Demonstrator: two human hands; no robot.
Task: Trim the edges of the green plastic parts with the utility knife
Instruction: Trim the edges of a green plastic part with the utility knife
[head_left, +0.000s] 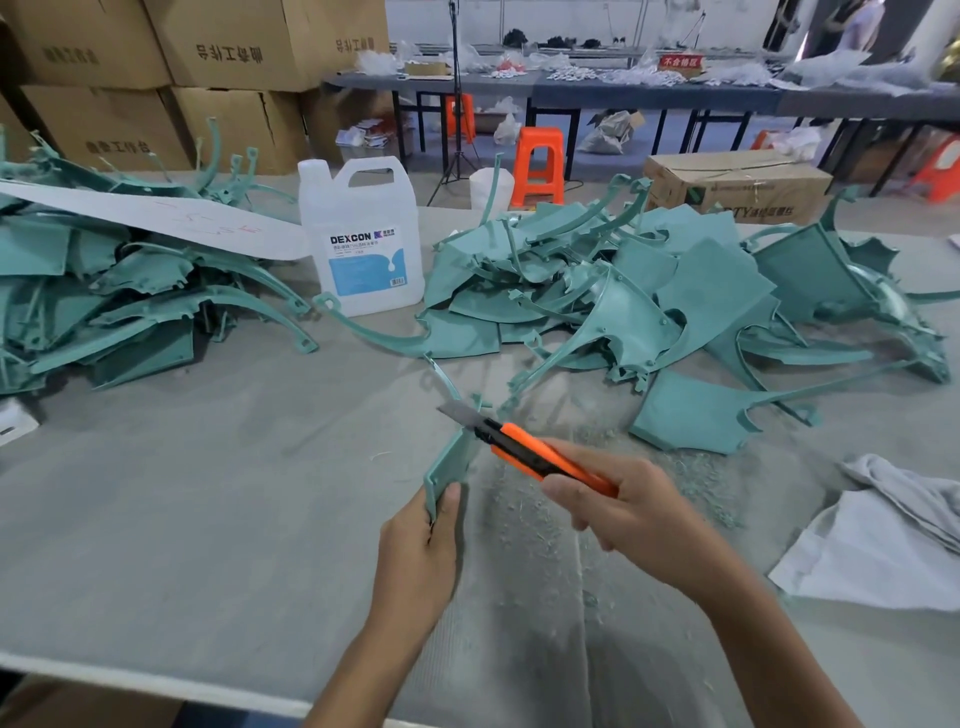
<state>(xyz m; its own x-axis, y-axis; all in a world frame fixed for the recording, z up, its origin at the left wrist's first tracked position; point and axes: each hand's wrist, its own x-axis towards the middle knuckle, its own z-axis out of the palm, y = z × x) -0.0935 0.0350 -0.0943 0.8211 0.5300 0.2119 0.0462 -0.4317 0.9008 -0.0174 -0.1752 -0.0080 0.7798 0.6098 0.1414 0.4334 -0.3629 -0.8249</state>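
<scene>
My left hand (421, 545) grips the lower end of a green plastic part (448, 462), held edge-on and upright above the grey table. My right hand (623, 512) holds an orange utility knife (540, 457) with its blade (460, 413) extended and laid against the part's upper edge. The part's thin curved arm (441, 376) rises past the blade. A big heap of green parts (675, 291) lies behind on the right, and a second heap (104, 291) on the left.
A white DEXCON jug (363, 244) stands between the heaps. Green shavings (691, 478) litter the table by my right hand. A grey cloth (893, 535) lies at the right. Cardboard boxes (156, 78) stack at the back left, an orange stool (537, 166) beyond the table.
</scene>
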